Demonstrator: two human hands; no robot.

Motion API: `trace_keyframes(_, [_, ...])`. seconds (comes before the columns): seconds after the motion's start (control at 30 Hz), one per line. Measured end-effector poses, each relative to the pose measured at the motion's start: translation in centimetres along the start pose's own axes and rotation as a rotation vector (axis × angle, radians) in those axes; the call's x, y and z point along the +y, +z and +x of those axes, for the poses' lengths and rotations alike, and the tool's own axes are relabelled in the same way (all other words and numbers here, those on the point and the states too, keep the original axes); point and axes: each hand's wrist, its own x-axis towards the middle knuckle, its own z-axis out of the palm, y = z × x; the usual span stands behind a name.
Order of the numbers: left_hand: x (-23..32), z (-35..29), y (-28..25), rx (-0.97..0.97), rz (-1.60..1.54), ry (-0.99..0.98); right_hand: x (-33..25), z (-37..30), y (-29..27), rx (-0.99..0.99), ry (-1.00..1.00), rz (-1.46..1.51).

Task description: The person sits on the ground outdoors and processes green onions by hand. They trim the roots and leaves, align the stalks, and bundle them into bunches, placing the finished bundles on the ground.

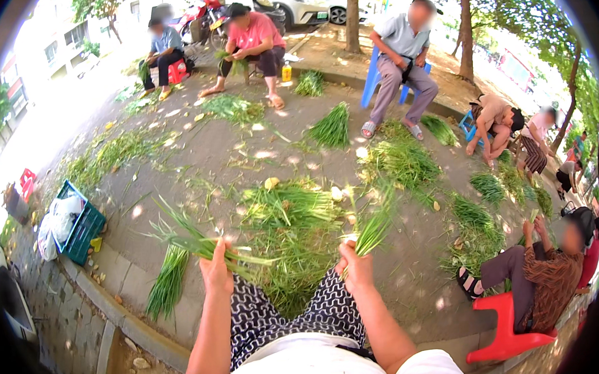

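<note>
My left hand (216, 267) is closed around a loose bunch of long green chives (188, 237); the leaves point up to the left and the pale stem ends stick out to the right. In my right hand (355, 267) is a second bunch of chives (375, 229), held tilted up to the right. Between and beyond my hands lies a broad pile of chives (288, 206) on the pavement. Loose trimmings (286, 262) are strewn nearer, in front of my knees. Left of my left forearm, a neat bundle of chives (169, 280) rests on the ground.
A dark green crate (83, 225) with white plastic bags (59, 223) stands at the left by the curb (127, 321). More chive heaps (403, 161) lie ahead and right. Several people sit around, one on a red stool (503, 329) at the right, one on a blue chair (371, 81).
</note>
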Motion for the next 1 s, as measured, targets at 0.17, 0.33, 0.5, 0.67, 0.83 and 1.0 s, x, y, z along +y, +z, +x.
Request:
trace_keyframes(0.17, [1.4, 0.9, -0.2, 0.138, -0.018, 0.026, -0.3, 1.6, -1.6, 0.096, -0.117, -0.015])
trace_keyframes(0.33, [1.7, 1.5, -1.5, 0.089, -0.111, 0.032, -0.2, 1.4, -1.3, 0.054, -0.062, -0.019])
trace_keyframes(0.5, [1.2, 0.0, -0.6, -0.032, -0.002, -0.098, 0.1, 0.4, -0.4, -0.063, -0.024, -0.278])
trace_keyframes(0.67, [0.4, -2.3, 1.2, -0.176, 0.163, -0.219, -0.2, -0.9, 1.6, -0.199, 0.02, -0.33])
trace_keyframes(0.83, [-0.6, -3.8, 2.4, -0.355, 0.35, -0.264, 0.7, -2.6, 4.9, -0.385, 0.167, -0.337])
trace_keyframes(1.0, [-0.4, -4.8, 3.0, -0.495, 0.682, -0.245, 1.1, -3.1, 6.3, -0.455, 0.219, -0.343])
